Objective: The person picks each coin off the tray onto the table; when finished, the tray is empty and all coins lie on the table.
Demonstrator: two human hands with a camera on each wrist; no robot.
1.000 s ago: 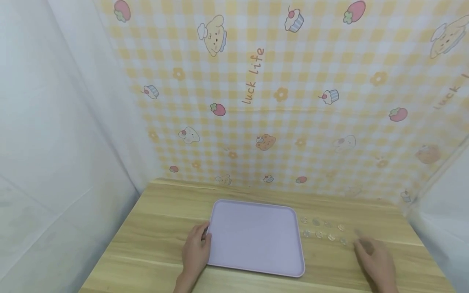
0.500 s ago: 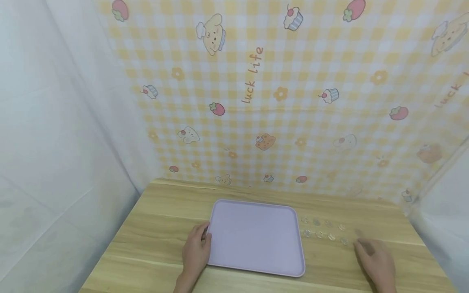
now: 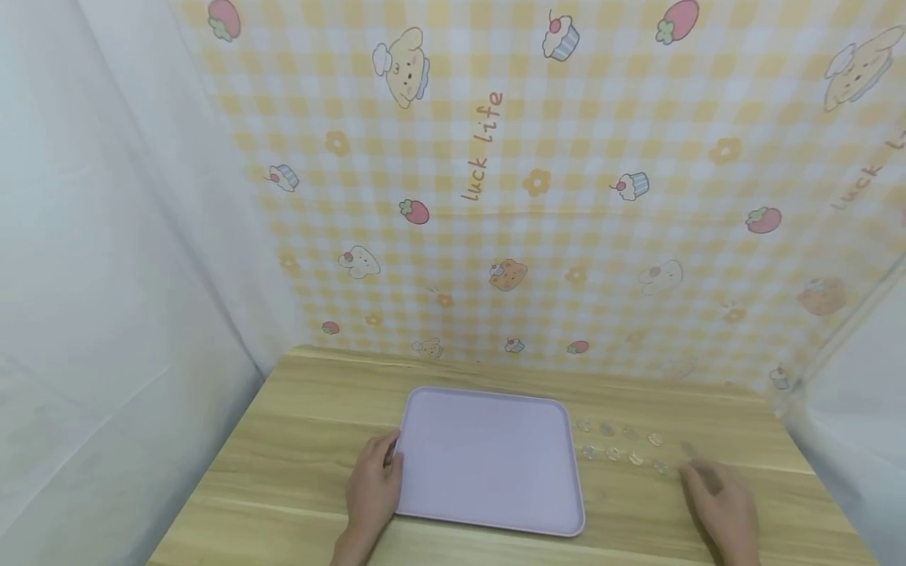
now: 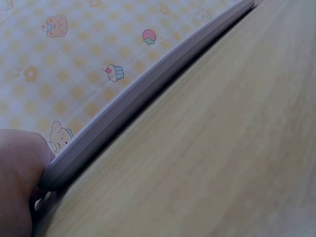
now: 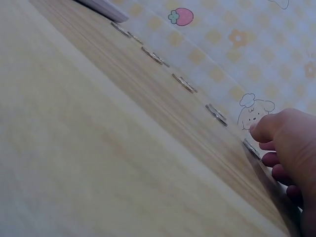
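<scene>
A lilac rectangular tray (image 3: 488,464) lies on the wooden table. My left hand (image 3: 373,487) grips its left edge; in the left wrist view the thumb (image 4: 22,148) lies at the rim and the other fingers are mostly hidden. Right of the tray, small clear round discs (image 3: 635,458) lie in two rows. My right hand (image 3: 722,499) rests at their right end, fingers loosely curled. Just beyond its fingertips is a faint single disc (image 3: 688,450); in the right wrist view this disc (image 5: 251,149) lies flat beside the fingers. Nothing shows between finger and thumb.
The wood-grain table (image 3: 304,409) meets a yellow checked cloth (image 3: 538,236) hanging at the back. White sheets (image 3: 141,275) close off the left and right sides.
The head view has shifted slightly, so everything sits a little further left. Both hands, the tray and the discs hold their places.
</scene>
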